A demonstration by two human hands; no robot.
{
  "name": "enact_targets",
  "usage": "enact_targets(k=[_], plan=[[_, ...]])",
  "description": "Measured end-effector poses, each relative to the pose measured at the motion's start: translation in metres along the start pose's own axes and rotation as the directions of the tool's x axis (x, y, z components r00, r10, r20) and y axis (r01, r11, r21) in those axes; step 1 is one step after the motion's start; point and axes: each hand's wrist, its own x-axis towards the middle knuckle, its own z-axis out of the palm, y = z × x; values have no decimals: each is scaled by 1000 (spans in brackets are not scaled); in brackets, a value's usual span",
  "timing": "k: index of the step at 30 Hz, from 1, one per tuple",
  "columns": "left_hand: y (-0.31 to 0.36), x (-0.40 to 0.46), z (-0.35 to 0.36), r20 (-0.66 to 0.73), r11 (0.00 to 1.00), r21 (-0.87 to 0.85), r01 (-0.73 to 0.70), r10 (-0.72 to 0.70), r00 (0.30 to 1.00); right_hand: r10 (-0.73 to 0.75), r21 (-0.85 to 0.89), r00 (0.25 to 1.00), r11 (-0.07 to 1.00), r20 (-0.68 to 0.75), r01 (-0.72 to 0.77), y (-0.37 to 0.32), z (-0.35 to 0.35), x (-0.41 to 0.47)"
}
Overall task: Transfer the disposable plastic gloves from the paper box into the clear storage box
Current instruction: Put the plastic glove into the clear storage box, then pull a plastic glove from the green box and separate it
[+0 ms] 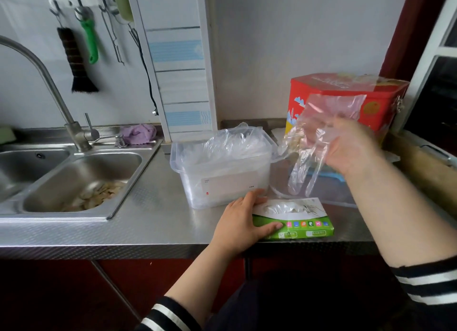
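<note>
A green and white paper box (306,225) lies flat at the counter's front edge, with clear gloves showing through its oval top slot. My left hand (243,223) grips its left end, thumb on the front face. Behind it stands the clear storage box (222,179), its open top stuffed with crumpled plastic gloves (232,142). My right hand (351,147) is raised to the right of the storage box and pinches one clear glove (311,142), whose fingers hang down above the paper box.
A steel sink (81,179) with food scraps and a tap fills the left. A red tin box (346,98) stands at the back right, with a clear lid or tray (333,189) below my right hand. Tools hang on the wall.
</note>
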Motion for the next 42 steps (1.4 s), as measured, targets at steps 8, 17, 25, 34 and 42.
enact_targets(k=[8, 17, 25, 34, 42], plan=[[-3, 4, -1, -4, 998, 38, -44, 44, 999, -569, -521, 593, 308, 569, 796, 17, 110, 7], [-3, 4, -3, 3, 998, 43, -47, 47, 999, 605, -864, 670, 61, 430, 500, 114, 133, 39], [-3, 4, -5, 5, 997, 67, -49, 49, 999, 222, -741, 951, 672, 216, 12, 110, 130, 75], [-3, -1, -3, -96, 976, 124, -180, 193, 977, 112, -796, 922, 550, 370, 253, 111, 136, 53], [1, 18, -76, -644, 900, 403, -168, 410, 646, 292, -901, 870, 303, 398, 311, 116, 147, 44]])
